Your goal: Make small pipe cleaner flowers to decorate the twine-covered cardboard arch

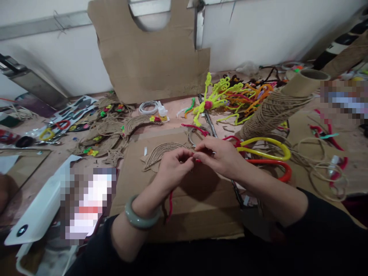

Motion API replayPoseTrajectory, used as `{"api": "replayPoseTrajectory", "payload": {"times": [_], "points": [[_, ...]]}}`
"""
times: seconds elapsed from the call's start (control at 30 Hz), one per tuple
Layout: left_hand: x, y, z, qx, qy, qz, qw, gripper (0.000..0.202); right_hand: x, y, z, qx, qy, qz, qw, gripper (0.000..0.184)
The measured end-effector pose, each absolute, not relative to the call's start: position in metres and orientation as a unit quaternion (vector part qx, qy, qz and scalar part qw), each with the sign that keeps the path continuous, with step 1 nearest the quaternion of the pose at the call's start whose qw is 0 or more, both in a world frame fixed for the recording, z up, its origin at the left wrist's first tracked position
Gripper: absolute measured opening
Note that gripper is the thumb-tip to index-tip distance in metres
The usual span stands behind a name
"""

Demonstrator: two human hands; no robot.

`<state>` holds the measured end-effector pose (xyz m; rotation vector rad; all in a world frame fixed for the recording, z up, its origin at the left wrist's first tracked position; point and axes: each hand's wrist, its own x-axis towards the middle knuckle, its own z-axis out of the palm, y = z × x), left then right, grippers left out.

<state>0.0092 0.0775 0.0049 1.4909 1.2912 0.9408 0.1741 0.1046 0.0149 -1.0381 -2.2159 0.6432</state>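
My left hand [176, 165] and my right hand [220, 156] meet above the cardboard sheet, fingertips pinched together. Both are closed on a red pipe cleaner [170, 205], whose tail hangs below my left hand; a bit of red shows at the fingertips, mostly hidden by the fingers. Behind my left hand lies an arch of coiled jute twine [162, 153] on the cardboard [135, 191]. Beside my right wrist are a yellow loop [283, 147] and an orange loop [286, 170] that look like scissor handles. More red pipe cleaner [198, 129] lies just beyond my fingers.
A twine-wrapped cardboard tube [267, 109] leans at right. Behind are bright pipe cleaners [247, 96] and a small glue bottle [162, 111]. Finished twine shapes [100, 134] pile at left, near a blurred phone [90, 207] and a white case [43, 207]. A cardboard panel [155, 57] stands against the wall.
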Motion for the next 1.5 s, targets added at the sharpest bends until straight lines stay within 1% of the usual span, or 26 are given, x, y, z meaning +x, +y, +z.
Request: {"api": "replayPoseTrajectory", "payload": {"times": [0.1, 0.17, 0.27, 0.33, 0.47, 0.57, 0.67, 0.77, 0.83, 0.97, 1.07, 1.13, 1.3, 1.4, 1.5], "points": [[0.01, 0.076, 0.003, 0.645, 0.528, 0.365, 0.415, 0.008, 0.174, 0.104, 0.014, -0.378, -0.859, 0.194, 0.287, 0.013], [0.01, 0.075, 0.003, 0.648, 0.532, 0.363, 0.407, 0.009, 0.174, 0.103, 0.013, -0.367, -0.873, 0.17, 0.273, 0.014], [0.011, 0.076, 0.004, 0.622, 0.53, 0.359, 0.451, 0.008, 0.174, 0.103, 0.012, -0.346, -0.889, 0.143, 0.262, 0.017], [0.012, 0.077, 0.007, 0.586, 0.53, 0.354, 0.5, 0.006, 0.173, 0.105, 0.011, -0.336, -0.89, 0.152, 0.269, 0.017], [0.011, 0.078, 0.012, 0.509, 0.518, 0.354, 0.59, 0.004, 0.171, 0.109, 0.01, -0.345, -0.859, 0.245, 0.289, 0.016], [0.01, 0.08, 0.014, 0.452, 0.511, 0.393, 0.617, 0.007, 0.17, 0.11, 0.01, -0.371, -0.819, 0.292, 0.326, 0.01], [0.009, 0.081, 0.012, 0.394, 0.491, 0.474, 0.615, 0.013, 0.169, 0.108, 0.012, -0.411, -0.782, 0.32, 0.341, 0.015], [0.01, 0.082, 0.006, 0.352, 0.456, 0.536, 0.617, 0.015, 0.165, 0.103, 0.012, -0.407, -0.777, 0.378, 0.296, 0.02], [0.012, 0.082, 0.003, 0.341, 0.441, 0.552, 0.62, 0.015, 0.161, 0.1, 0.012, -0.39, -0.764, 0.427, 0.286, 0.02], [0.013, 0.081, 0.002, 0.348, 0.445, 0.559, 0.607, 0.013, 0.158, 0.099, 0.013, -0.393, -0.689, 0.527, 0.305, 0.019], [0.011, 0.08, 0.005, 0.371, 0.465, 0.55, 0.586, 0.012, 0.16, 0.102, 0.014, -0.406, -0.66, 0.556, 0.3, 0.02], [0.009, 0.08, 0.007, 0.394, 0.474, 0.541, 0.572, 0.014, 0.162, 0.104, 0.013, -0.415, -0.669, 0.539, 0.297, 0.02], [0.007, 0.079, 0.008, 0.432, 0.499, 0.513, 0.549, 0.018, 0.166, 0.105, 0.011, -0.437, -0.738, 0.43, 0.282, 0.017], [0.007, 0.081, 0.007, 0.437, 0.511, 0.501, 0.545, 0.013, 0.166, 0.102, 0.012, -0.419, -0.771, 0.404, 0.258, 0.015], [0.007, 0.081, 0.006, 0.445, 0.518, 0.485, 0.546, 0.01, 0.165, 0.1, 0.013, -0.411, -0.782, 0.387, 0.264, 0.013]]}}
